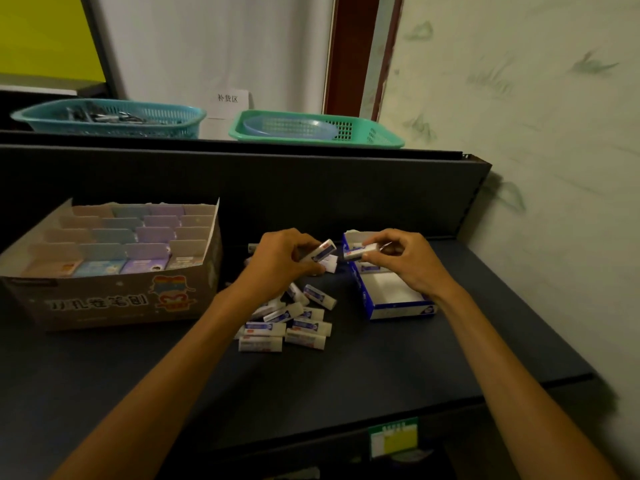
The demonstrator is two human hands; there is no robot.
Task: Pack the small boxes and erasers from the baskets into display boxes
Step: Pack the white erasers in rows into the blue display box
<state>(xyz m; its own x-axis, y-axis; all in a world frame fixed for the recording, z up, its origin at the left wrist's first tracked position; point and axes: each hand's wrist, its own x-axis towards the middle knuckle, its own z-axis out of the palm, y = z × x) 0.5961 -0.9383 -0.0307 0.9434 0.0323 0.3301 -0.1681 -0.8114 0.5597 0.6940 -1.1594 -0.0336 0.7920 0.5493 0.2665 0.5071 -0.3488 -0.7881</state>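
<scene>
The left hand (pixel 282 259) held one eraser (pixel 320 250) with its fingers curled round it, up above the pile of erasers (pixel 287 318). That put the next eraser close to where it had to go. The right hand (pixel 403 263) pinched another eraser (pixel 360 251) between thumb and fingers, right over the far end of the blue and white display box (pixel 391 297). It was held long and flat, most likely so it could slide in neatly beside the ones already there.

The blue and white box sat on the dark counter (pixel 381 368), just to the right of the pile, so each hand had only a short way to reach. A few erasers seemed to be packed at its far end, and the near part showed a bare white bottom. So the box looked only partly filled.

The pile lay loose on the counter between the two arms, with many erasers left to pack.

On the left stood a big cardboard display box (pixel 114 271) with rows of small boxes (pixel 117 266) standing in it. They looked lined up in neat rows to show their fronts.

Far back, on a higher shelf, sat a blue-green basket (pixel 107 118) on the left and a green basket (pixel 317 129) on the right. I could not tell clearly what was in them.
</scene>
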